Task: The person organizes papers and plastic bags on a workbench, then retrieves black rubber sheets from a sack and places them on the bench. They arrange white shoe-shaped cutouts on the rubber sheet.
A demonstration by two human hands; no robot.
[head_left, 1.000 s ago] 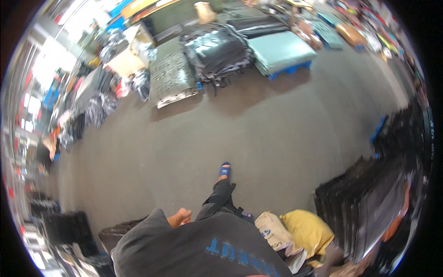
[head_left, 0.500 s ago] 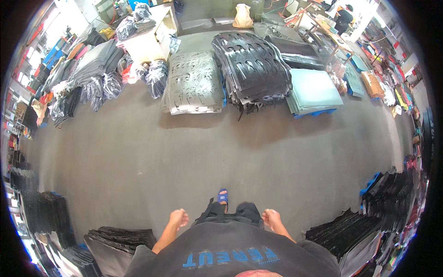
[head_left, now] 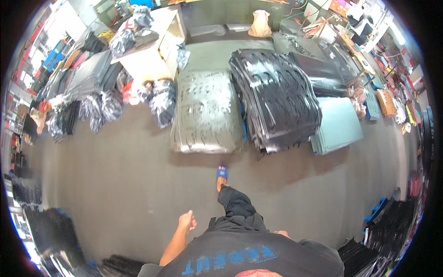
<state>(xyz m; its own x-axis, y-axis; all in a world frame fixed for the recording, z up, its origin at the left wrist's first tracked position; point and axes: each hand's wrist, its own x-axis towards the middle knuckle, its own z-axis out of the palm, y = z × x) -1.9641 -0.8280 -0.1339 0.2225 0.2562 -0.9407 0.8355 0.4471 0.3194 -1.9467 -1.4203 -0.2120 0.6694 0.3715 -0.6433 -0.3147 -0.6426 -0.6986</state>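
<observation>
My left hand (head_left: 187,220) swings over the floor at my left side. Its fingers are curled in, and nothing shows in them. Only a small part of my right hand (head_left: 282,233) shows beside my shirt; its fingers are hidden. Neither hand touches any of the goods. Ahead of me stand a stack of grey-green sheets (head_left: 206,111) with cut-out shapes, a taller stack of black cut sheets (head_left: 279,99) and a stack of pale green sheets (head_left: 339,123). My foot in a blue slide sandal (head_left: 222,172) is stretched forward, close to the grey-green stack.
A light table (head_left: 150,60) with dark plastic bags (head_left: 162,104) below it stands at the far left. Behind the stacks is a tan sack (head_left: 260,24). Black sheet piles (head_left: 53,231) lie at the near left, with more black sheets (head_left: 390,226) at the near right.
I have stepped forward, so the stacks ahead are nearer and larger. My right hand has drawn back toward my side, mostly out of sight. My left hand stays forward of my body.
</observation>
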